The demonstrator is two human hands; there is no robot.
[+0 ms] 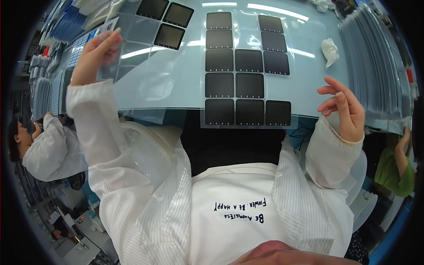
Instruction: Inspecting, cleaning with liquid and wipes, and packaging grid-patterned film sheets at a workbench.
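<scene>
My left hand point(98, 55) is raised over the left side of the table, its thumb and fingers pinched together. What it pinches, if anything, I cannot make out; a clear plastic sheet with pockets point(136, 31) lies behind and beside it. Three dark rectangular panels point(170, 36) sit at the right of that sheet. In the middle, another clear sheet point(249, 126) carries several dark panels point(219, 85) in columns, its near end jutting past the table edge. My right hand point(346, 108) hovers at the near right edge, fingers apart and loosely bent, holding nothing.
A crumpled white tissue point(329, 51) lies on the pale blue table point(304, 88). Tall stacks of clear sheets point(369, 66) line the right side. Keyboards point(77, 49) and blue stacks point(66, 24) stand at left. A co-worker point(53, 145) sits at far left; a green sleeve point(393, 170) shows at right.
</scene>
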